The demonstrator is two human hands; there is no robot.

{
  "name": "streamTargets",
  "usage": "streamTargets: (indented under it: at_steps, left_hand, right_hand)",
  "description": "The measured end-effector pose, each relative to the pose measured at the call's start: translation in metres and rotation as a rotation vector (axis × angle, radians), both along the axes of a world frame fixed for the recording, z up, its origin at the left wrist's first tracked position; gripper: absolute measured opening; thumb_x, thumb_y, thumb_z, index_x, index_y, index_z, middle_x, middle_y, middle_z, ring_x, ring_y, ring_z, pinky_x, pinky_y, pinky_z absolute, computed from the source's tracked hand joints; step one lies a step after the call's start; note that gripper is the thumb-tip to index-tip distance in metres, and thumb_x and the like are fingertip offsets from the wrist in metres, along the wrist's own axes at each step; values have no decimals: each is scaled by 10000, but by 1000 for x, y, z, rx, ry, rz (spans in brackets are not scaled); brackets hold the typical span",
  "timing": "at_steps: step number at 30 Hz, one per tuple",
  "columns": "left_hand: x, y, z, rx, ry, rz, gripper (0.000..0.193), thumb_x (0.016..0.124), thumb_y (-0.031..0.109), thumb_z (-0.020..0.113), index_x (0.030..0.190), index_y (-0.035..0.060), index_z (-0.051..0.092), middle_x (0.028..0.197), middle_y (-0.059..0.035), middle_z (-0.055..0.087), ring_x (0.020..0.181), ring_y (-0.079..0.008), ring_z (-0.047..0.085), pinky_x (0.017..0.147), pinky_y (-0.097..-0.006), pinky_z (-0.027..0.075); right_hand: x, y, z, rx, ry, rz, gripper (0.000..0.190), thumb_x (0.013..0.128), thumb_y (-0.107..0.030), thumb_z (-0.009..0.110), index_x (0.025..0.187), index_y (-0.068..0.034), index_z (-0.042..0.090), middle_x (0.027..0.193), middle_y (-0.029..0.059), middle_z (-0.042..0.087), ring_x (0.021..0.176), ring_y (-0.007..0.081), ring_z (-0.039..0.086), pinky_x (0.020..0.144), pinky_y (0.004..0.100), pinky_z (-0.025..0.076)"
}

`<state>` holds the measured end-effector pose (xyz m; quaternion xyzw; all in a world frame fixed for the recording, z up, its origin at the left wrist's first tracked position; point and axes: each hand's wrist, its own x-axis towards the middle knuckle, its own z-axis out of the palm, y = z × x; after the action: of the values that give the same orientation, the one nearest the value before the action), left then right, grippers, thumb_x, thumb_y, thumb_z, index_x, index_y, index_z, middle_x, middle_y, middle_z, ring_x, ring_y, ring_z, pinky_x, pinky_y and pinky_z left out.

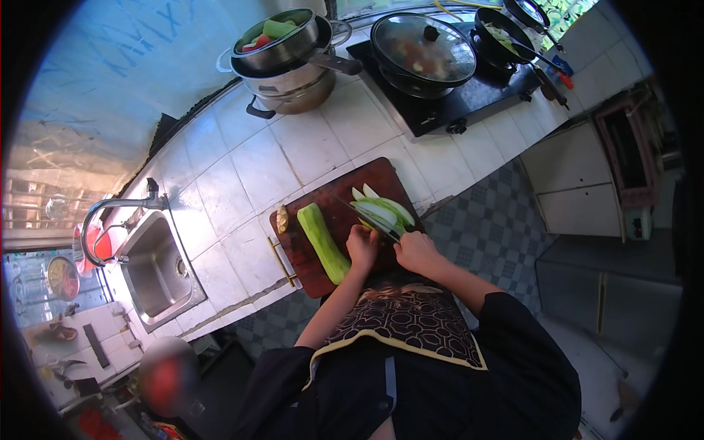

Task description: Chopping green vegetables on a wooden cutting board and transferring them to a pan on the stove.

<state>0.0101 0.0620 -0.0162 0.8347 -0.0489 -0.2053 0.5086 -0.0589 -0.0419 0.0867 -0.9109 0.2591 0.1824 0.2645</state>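
Note:
My right hand [417, 251] is shut on a kitchen knife [375, 223], whose blade slants to the upper left over a dark red-brown cutting board [335, 190]. Just left of the blade my left hand [363, 247] rests with its fingers curled, close to a small bit of green. Whether it grips that piece is hidden. Long pale-green slices [385, 212] of a peeled gourd-like vegetable lie on the far side of the knife. A whole peeled length of the vegetable [322, 239] lies to the left, beside a piece of ginger [282, 219].
Beyond the board, a steaming lidded pan [423, 55] and a wok [503, 41] sit on a black gas stove [418, 118]. Stacked pots [289, 91] hold a colander of vegetables. A steel sink [159, 264] is at left. Another person [168, 377] is at lower left.

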Motion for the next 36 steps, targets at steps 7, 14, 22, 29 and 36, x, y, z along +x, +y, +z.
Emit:
streamTargets:
  at_steps: [7, 14, 22, 29, 36]
  left_hand:
    - [0, 1, -8, 8, -36, -29, 168, 689, 119, 589, 763, -2, 500, 655, -143, 592, 622, -267, 595, 588, -335, 454]
    - [-2, 6, -10, -23, -45, -41, 180, 683, 126, 608, 765, -1, 512, 654, -138, 590, 625, -264, 597, 589, -332, 454]
    - [-3, 4, -8, 23, -34, -6, 170, 678, 127, 607, 740, -2, 515, 622, -140, 584, 606, -268, 597, 582, -332, 456]
    - [-3, 3, -7, 21, -46, -22, 167, 675, 125, 606, 737, -3, 519, 621, -140, 585, 608, -273, 597, 585, -335, 458]
    - [-2, 6, -9, 42, -57, -45, 159, 684, 128, 599, 739, -5, 531, 632, -142, 591, 636, -274, 607, 593, -335, 463]
  right_hand:
    - [9, 1, -10, 36, 24, -9, 235, 736, -180, 521, 676, 32, 604, 670, 228, 577, 702, 370, 581, 666, 441, 464]
    - [13, 5, -27, 11, -40, -24, 253, 741, -203, 522, 688, 32, 599, 664, 216, 578, 678, 365, 581, 647, 438, 467]
    - [-1, 5, -7, 14, -34, -17, 247, 733, -199, 532, 681, 32, 600, 680, 224, 581, 677, 370, 581, 645, 442, 467]
    - [13, 8, -25, 56, 4, -19, 257, 738, -207, 533, 701, 40, 595, 699, 232, 578, 699, 382, 575, 661, 440, 464]
    - [9, 3, -24, 76, -43, -69, 299, 741, -244, 544, 708, 48, 598, 712, 251, 571, 714, 395, 566, 666, 446, 458]
